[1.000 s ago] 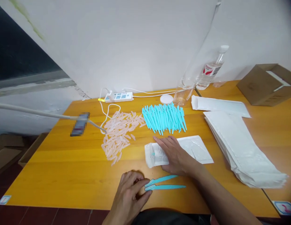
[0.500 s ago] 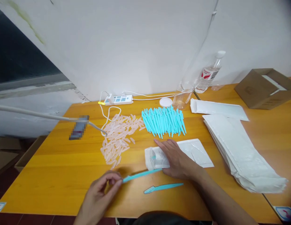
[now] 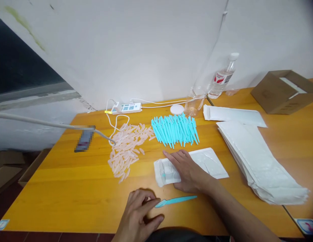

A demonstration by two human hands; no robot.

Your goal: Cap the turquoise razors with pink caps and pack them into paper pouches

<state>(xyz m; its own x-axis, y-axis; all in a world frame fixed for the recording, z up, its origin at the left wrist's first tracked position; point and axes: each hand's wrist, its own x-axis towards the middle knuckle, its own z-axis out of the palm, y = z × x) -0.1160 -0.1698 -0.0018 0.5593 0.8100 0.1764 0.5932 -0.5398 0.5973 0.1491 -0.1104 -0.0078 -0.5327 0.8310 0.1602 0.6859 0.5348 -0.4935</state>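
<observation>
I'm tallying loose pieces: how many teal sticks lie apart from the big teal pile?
1 lies alone: the single teal stick at the table's near edge, its end at the left hand. Another seems to sit inside the pouch under the right hand.

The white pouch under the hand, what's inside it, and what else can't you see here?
- Head view: the white pouch is partly covered by the right hand; only a teal speck shows through.
- The dark thing is blurred out.
- Bottle label: too small to read.
- The left hand is cut off by the bottom edge.
</observation>
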